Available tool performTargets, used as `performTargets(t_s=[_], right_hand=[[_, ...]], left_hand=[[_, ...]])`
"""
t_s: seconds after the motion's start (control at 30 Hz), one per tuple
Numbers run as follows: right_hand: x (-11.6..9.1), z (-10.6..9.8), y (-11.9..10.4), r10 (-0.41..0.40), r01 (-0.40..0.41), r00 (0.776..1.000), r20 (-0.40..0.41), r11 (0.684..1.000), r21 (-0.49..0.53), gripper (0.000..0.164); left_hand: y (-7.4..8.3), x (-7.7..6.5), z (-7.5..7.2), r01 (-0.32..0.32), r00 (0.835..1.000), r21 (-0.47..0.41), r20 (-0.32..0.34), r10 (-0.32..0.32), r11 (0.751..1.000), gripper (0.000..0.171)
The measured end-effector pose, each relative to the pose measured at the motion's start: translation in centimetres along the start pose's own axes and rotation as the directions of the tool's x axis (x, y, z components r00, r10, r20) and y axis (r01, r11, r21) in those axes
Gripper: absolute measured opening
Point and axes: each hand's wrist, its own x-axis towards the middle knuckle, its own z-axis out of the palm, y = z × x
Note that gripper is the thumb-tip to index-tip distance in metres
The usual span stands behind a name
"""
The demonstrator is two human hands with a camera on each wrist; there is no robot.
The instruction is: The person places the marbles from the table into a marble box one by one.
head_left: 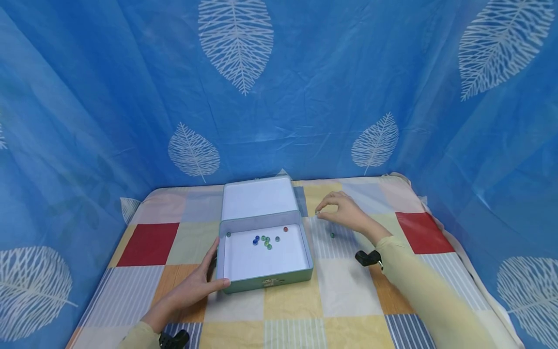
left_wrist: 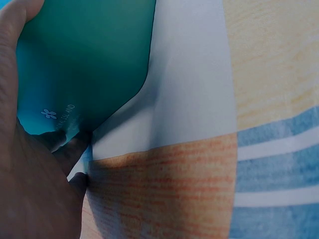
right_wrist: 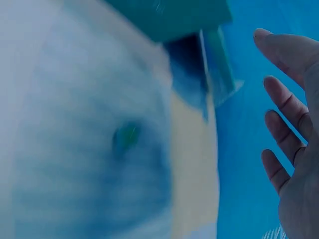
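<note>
A green hinged tin box (head_left: 287, 277) stands on the tablecloth with its lid (head_left: 259, 198) laid back. Several glass marbles lie on its white floor, among them a red marble (head_left: 285, 229), a blue marble (head_left: 255, 242) and a green marble (head_left: 269, 246). My left hand (head_left: 196, 283) holds the box's near left corner, thumb at the front and fingers along the left side. To the right of the box, my right hand (head_left: 344, 212) is raised and pinches a small pale marble (head_left: 317, 212) between thumb and forefinger. In the right wrist view that marble is hidden.
Another green marble (head_left: 333, 235) lies on the cloth right of the box, below my right hand. A patchwork tablecloth (head_left: 292, 305) covers the table. Blue curtains (head_left: 305, 106) with white leaf prints hang behind it and at both sides.
</note>
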Motion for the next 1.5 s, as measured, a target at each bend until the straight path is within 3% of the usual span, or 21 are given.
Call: performTargets(t_s=[0.23,0.6,0.83,1.5], right_hand=[[2.4,1.8,-3.8,-0.088,0.084,0.994,0.063,0.995,0.062,0.015],[4.8,5.2,-7.8,-0.218,0.224,0.957,0.191,0.974,-0.009,0.01],[5.5,6.5,-8.7,-0.283,0.301,0.934,0.217,0.952,-0.051,0.012],[6.4,8.4,-9.0,-0.28,0.318,0.923,0.265,0.942,-0.112,0.012]], left_hand=[[-0.1,0.1,-0.1,0.003,1.0,0.015,0.001,-0.003,1.0,0.11],[-0.2,0.1,-0.3,0.01,1.0,0.018,-0.007,-0.01,1.0,0.111],[-0.2,0.0,-0.5,-0.025,1.0,-0.023,0.003,0.025,0.999,0.11],[-0.1,-0.1,-0.6,0.003,1.0,-0.005,-0.003,-0.003,1.0,0.11]])
